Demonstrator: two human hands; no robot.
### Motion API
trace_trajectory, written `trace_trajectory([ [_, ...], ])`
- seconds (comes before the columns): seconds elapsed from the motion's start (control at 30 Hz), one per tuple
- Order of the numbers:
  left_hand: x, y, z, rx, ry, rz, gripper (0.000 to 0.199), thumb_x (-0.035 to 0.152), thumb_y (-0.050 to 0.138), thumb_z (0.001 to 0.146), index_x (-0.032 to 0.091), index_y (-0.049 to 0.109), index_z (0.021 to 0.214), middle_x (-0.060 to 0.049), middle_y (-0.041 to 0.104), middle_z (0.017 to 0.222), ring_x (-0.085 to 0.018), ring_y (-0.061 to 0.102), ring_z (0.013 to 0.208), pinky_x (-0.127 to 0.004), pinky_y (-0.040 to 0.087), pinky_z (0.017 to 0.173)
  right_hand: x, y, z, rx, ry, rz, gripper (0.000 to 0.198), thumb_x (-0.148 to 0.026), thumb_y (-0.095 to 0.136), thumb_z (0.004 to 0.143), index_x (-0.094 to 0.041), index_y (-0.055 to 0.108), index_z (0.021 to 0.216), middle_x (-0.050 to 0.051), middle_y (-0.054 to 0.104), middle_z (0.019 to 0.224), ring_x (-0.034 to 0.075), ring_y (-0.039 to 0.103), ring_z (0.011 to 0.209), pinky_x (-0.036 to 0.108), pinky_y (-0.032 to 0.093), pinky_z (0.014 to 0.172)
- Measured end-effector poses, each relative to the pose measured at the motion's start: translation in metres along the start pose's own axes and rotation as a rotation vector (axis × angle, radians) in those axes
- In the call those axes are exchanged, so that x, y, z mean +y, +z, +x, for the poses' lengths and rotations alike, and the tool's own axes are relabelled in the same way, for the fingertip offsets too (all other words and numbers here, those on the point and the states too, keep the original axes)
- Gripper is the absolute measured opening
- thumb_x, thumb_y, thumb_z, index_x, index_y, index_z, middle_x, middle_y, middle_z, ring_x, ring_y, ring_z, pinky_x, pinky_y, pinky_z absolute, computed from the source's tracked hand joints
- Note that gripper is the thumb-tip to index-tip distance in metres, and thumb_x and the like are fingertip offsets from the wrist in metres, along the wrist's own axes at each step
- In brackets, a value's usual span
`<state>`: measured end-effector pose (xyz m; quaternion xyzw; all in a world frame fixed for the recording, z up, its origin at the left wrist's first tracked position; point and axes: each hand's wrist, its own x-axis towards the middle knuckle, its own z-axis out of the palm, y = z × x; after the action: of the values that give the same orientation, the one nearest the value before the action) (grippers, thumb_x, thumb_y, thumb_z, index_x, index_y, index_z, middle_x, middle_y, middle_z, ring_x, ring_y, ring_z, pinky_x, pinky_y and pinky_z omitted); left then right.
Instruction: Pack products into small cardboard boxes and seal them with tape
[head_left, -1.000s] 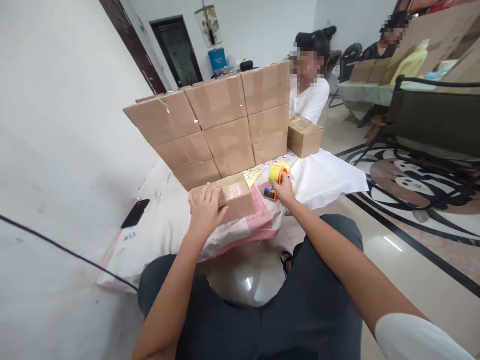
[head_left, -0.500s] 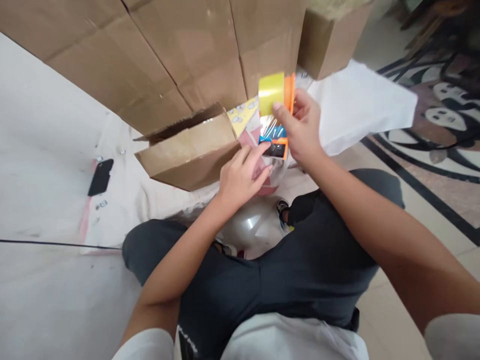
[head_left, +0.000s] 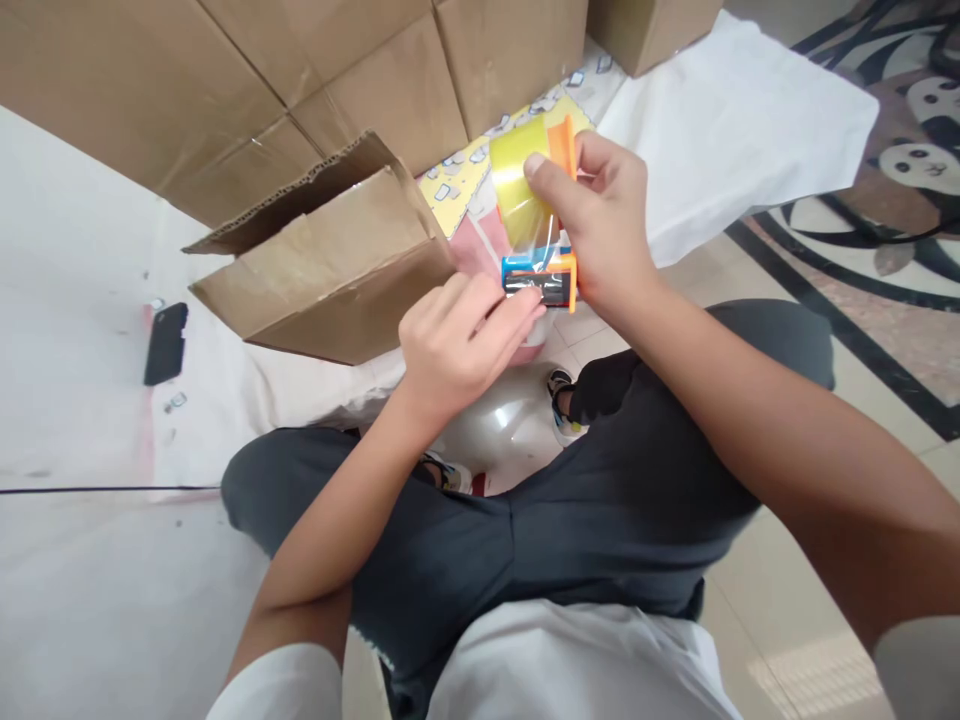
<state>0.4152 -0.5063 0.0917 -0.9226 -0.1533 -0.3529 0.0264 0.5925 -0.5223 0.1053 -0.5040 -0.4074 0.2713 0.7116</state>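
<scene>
My right hand (head_left: pixel 604 205) grips an orange and blue tape dispenser (head_left: pixel 564 145) from its right side, the thumb lying across the yellow roll of packing tape (head_left: pixel 517 180). A clear strip of tape runs from the roll down to the dispenser's black roller (head_left: pixel 551 288). At that roller is my left hand (head_left: pixel 465 335), fingers closed and their tips pressed on the end of the tape. Left of the dispenser stands a cardboard box (head_left: pixel 337 270) with raised flaps, touched by neither hand.
Large cardboard boxes (head_left: pixel 375 90) line the far side. A dark phone (head_left: pixel 166 343) lies on the white cloth at left, with a thin black cable (head_left: pixel 112 490) nearer me. White cloth (head_left: pixel 742 120) spreads at right beside a panda-patterned floor (head_left: pixel 922 160).
The view has shifted, so the boxes and phone sit further left and higher. The tape dispenser has tilted slightly in my right hand. My left fingers stay at its roller end.
</scene>
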Motion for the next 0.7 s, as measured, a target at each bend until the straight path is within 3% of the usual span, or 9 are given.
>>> trace_trajectory([
  [0.17,0.007,-0.009,0.004,0.057,0.117,0.199,0.021,0.034,0.053,0.099,0.023,0.071,0.102,-0.004,0.061,0.073,-0.018,0.059,0.068,-0.032,0.037,0.064,0.008,0.003,-0.005,0.038,-0.029,0.008,0.044,-0.035,0.066,0.090,-0.026,0.037,0.058,-0.002,0.032,0.061,0.016,0.034,0.059,0.031,0.037,0.057],
  [0.37,0.007,-0.014,0.007,0.102,0.159,0.245,0.021,0.032,0.052,0.099,0.020,0.070,0.098,-0.005,0.064,0.076,-0.018,0.060,0.070,-0.032,0.036,0.064,0.016,0.003,-0.005,0.024,-0.113,0.091,0.040,-0.032,0.049,0.101,-0.025,0.033,0.065,-0.003,0.029,0.067,0.013,0.033,0.061,0.028,0.034,0.060],
  [0.57,0.000,-0.034,0.013,0.226,0.139,0.261,0.017,0.034,0.055,0.098,0.022,0.067,0.100,-0.004,0.061,0.075,-0.017,0.059,0.068,-0.032,0.036,0.062,0.026,0.008,-0.013,-0.106,-0.155,0.000,0.042,-0.051,0.045,0.101,-0.023,0.036,0.070,-0.004,0.034,0.069,0.012,0.036,0.063,0.026,0.038,0.062],
  [0.7,0.000,-0.041,0.010,0.188,0.235,0.222,0.014,0.031,0.060,0.096,0.021,0.067,0.102,-0.002,0.058,0.070,-0.018,0.058,0.065,-0.033,0.031,0.062,0.035,0.012,-0.016,-0.109,-0.122,-0.046,0.048,-0.063,0.042,0.097,-0.023,0.041,0.071,-0.003,0.038,0.069,0.012,0.045,0.066,0.028,0.047,0.069],
])
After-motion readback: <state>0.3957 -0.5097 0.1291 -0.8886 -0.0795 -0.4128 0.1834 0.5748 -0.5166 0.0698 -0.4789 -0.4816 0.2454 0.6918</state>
